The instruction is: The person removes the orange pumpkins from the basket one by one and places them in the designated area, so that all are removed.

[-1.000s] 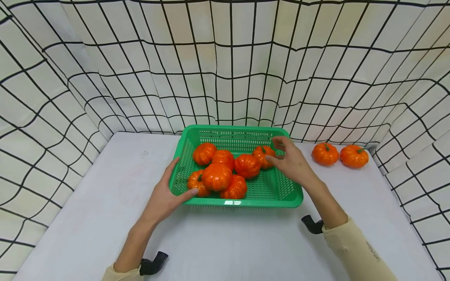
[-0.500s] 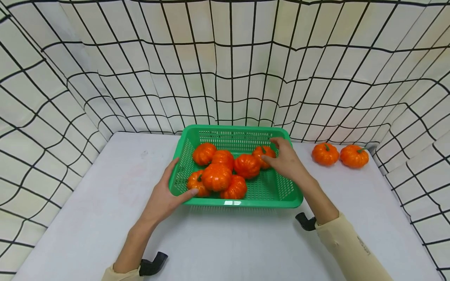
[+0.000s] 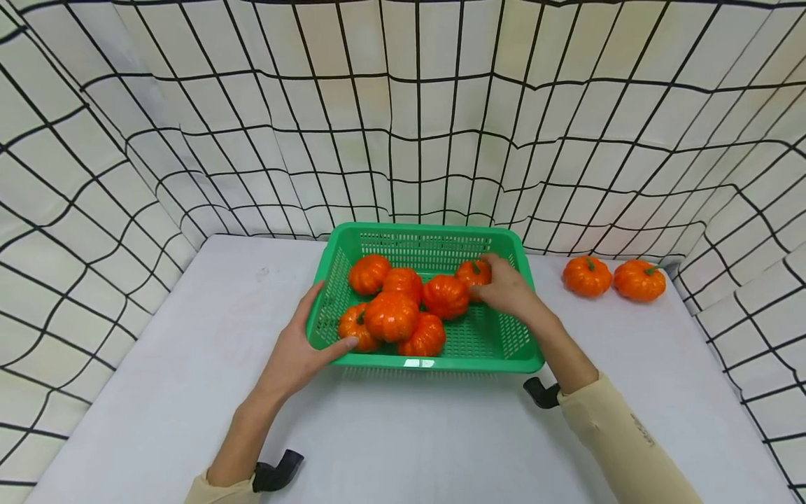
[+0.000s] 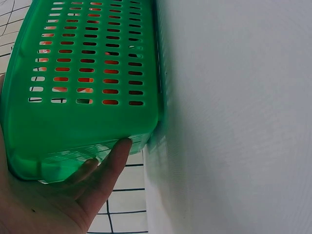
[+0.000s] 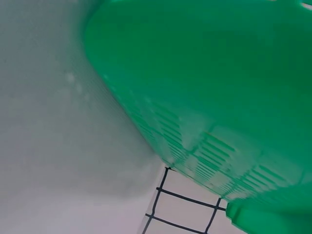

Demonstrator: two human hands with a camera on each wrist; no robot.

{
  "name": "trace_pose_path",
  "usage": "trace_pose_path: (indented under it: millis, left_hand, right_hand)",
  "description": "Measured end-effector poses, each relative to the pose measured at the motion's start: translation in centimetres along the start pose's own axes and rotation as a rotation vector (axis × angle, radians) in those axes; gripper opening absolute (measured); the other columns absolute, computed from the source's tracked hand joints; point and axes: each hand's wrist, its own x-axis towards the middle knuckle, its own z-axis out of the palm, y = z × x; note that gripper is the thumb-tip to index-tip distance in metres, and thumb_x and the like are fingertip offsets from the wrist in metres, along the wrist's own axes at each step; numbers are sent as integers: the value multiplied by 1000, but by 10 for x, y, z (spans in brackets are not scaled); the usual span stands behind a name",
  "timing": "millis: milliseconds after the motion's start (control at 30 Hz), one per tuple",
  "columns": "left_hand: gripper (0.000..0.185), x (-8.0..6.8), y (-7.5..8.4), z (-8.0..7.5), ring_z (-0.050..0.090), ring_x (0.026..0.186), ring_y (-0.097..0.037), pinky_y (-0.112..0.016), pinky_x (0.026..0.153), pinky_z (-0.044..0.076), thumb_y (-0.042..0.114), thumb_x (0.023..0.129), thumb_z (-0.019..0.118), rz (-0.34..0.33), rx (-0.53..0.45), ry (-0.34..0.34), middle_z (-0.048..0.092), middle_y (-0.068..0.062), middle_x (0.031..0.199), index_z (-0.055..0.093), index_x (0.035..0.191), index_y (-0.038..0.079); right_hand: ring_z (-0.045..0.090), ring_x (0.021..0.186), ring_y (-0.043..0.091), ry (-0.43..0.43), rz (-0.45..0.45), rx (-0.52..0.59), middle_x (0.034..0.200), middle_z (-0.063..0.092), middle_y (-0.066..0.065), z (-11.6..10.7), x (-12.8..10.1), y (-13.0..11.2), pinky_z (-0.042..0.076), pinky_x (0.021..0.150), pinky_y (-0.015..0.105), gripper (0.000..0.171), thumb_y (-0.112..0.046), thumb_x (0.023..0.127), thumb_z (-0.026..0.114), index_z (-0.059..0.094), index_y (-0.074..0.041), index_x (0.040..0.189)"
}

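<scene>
A green plastic basket (image 3: 434, 363) with slotted sides stands on the white table, holding several glossy orange pumpkins. My left hand (image 3: 299, 353) grips its left end, thumb over the near rim and fingers along the outside. The left wrist view shows that hand (image 4: 63, 200) with fingers against the basket wall (image 4: 87, 119). Inside the basket at right, my right hand (image 3: 508, 287) holds a small pumpkin (image 3: 472, 274) with a green stem, thumb on its near side and fingers on its far side. The right wrist view shows only the basket's outside (image 5: 204, 73); the hand is hidden there.
Two more pumpkins, one (image 3: 587, 276) beside the other (image 3: 639, 281), sit on the table right of the basket. White walls with black netting (image 3: 415, 133) enclose the table's back and sides. Another pumpkin (image 3: 392, 316) lies on top of others in the basket.
My right hand has moved left and down onto the small pumpkin, and its fingers have closed round it. The left hand and the basket stay in place.
</scene>
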Motion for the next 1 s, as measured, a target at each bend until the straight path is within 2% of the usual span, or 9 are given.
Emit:
trace_pose_path:
  millis: [267,467,600,733,833,1000]
  left_hand:
    - [105,-1,0,0,36,153,-40,-72,118,34,47,88,80,1,3,6,28,-12,172,13,168,34]
    - [104,0,0,0,36,153,-40,-72,118,34,48,88,80,2,4,7,28,-11,172,13,167,36]
    - [104,0,0,0,37,152,-40,-71,118,34,47,88,80,3,4,6,29,-12,172,14,168,35]
    - [104,0,0,0,37,152,-40,-71,118,35,48,88,79,3,8,11,29,-11,172,13,168,35]
    - [104,1,0,1,38,152,-40,-71,117,35,48,88,79,3,11,13,29,-11,172,13,167,36]
    - [104,1,0,1,38,151,-40,-71,117,36,48,88,79,3,11,11,28,-11,172,13,168,36]
  right_hand:
    - [48,135,45,-1,-63,-94,151,43,33,8,3,0,43,117,60,74,-1,85,67,40,10,153]
    - [45,135,45,13,-66,-184,149,41,31,13,2,1,50,110,56,73,4,81,69,49,0,151]
    - [45,134,44,10,-63,-189,148,40,29,14,0,1,52,107,56,73,5,81,74,51,-4,150]
    - [48,133,43,2,-78,-189,150,42,28,13,1,1,50,111,57,70,5,82,75,50,-3,146]
    - [53,128,41,-6,-84,-190,147,48,27,12,2,1,49,113,56,65,4,83,75,49,-1,142]
    - [57,120,39,-13,-94,-211,137,58,26,13,2,2,53,108,53,60,2,84,78,48,0,136]
